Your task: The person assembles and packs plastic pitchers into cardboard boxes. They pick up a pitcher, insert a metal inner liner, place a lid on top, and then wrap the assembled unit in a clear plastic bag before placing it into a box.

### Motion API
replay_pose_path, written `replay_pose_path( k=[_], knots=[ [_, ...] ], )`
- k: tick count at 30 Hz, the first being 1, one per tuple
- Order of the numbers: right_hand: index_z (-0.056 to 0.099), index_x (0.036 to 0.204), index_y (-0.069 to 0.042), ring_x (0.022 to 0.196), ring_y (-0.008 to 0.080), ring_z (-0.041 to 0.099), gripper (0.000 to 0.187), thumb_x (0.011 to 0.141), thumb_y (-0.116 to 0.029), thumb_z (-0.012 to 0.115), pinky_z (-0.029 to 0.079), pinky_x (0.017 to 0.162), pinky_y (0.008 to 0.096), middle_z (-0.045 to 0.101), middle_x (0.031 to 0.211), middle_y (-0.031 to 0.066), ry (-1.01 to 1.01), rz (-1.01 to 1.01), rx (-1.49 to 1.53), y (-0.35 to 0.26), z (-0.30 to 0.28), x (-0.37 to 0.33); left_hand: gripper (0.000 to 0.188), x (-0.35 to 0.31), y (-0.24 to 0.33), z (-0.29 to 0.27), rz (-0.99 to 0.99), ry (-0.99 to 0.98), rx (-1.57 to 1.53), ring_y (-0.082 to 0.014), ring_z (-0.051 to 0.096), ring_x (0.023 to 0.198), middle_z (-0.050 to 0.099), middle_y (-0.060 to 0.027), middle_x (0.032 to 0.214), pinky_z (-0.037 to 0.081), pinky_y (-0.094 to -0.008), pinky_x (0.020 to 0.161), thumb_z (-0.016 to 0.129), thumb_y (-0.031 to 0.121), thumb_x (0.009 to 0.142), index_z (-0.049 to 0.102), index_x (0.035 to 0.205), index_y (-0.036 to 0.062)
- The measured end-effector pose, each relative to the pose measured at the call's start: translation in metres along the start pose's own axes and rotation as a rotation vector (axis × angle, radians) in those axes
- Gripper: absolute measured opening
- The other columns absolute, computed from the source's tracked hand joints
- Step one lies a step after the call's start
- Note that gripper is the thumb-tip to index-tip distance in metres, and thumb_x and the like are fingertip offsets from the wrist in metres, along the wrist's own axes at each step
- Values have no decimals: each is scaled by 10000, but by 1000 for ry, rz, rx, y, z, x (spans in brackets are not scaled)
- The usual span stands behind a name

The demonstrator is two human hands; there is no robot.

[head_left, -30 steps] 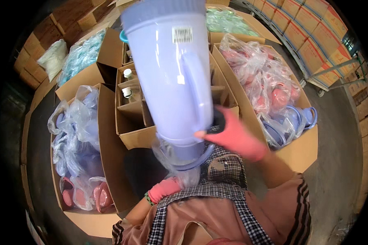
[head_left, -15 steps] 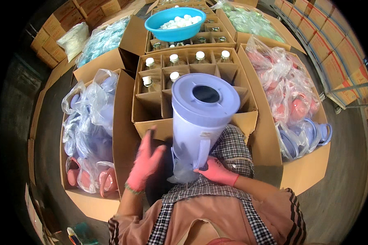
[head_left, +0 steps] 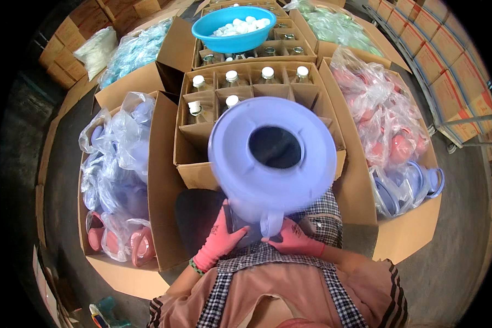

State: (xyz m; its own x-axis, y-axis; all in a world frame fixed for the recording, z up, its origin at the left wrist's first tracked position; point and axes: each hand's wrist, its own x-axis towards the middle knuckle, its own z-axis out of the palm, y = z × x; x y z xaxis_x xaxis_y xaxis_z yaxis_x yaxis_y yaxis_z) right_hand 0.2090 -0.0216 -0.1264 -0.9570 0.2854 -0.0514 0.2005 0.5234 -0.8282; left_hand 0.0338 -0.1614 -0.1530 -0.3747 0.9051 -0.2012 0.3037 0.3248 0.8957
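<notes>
A lavender plastic jug casing [head_left: 229,145] with a side handle stands in front of my body, tilted so its wide round end and dark central hole face up. My left hand [head_left: 218,239], in a pink glove, grips its lower left side. At the lower right, near the handle, my right hand [head_left: 293,239] holds it, also gloved in pink. The casing hides part of the divided carton [head_left: 202,174] just beyond, where several glass bottle-like liners [head_left: 199,83] with white caps stand in the compartments. The casing's lower end is partly hidden by my hands.
A blue basin [head_left: 202,34] of small white pieces rests on another carton of liners. At left, an open carton [head_left: 167,218] holds bagged lavender and pink parts; at right, another [head_left: 402,235] holds pink and lavender ones. Stacked boxes [head_left: 448,82] stand on a cart farther right.
My left hand has come in from the left, from open beside the casing to touching it. The casing's wide end has tilted toward me and risen closer; the right hand stays on it.
</notes>
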Motion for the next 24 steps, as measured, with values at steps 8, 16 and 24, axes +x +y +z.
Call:
replay_pose_path(
  k=[8, 16, 24],
  knots=[
    [560, 975, -8, 899, 320, 546, 383, 736, -303, 607, 423, 796, 373, 580, 948, 189, -123, 149, 184, 11, 18, -6, 288, -21, -10, 23, -462, -125, -949, -115, 480, 926, 514, -30, 977, 386, -254, 833, 518, 140, 848, 427, 1097, 26],
    [573, 919, 0, 831, 329, 567, 397, 742, -353, 599, 448, 717, 369, 588, 903, 198, -198, 311, 147, 6, 5, -4, 276, -17, 71, -33, -253, -281, -408, -84, 468, 826, 535, -4, 902, 390, -230, 759, 529, 214, 835, 524, 1029, 17],
    [284, 1254, 10, 1134, 382, 365, 561, 793, -167, 550, 297, 967, 393, 356, 1246, 223, 696, -163, -41, -20, -69, 58, 440, 116, 77, -93, 91, 379, -886, -223, 361, 1165, 413, -151, 1234, 266, -305, 970, 405, 248, 866, 375, 1238, 15]
  ],
)
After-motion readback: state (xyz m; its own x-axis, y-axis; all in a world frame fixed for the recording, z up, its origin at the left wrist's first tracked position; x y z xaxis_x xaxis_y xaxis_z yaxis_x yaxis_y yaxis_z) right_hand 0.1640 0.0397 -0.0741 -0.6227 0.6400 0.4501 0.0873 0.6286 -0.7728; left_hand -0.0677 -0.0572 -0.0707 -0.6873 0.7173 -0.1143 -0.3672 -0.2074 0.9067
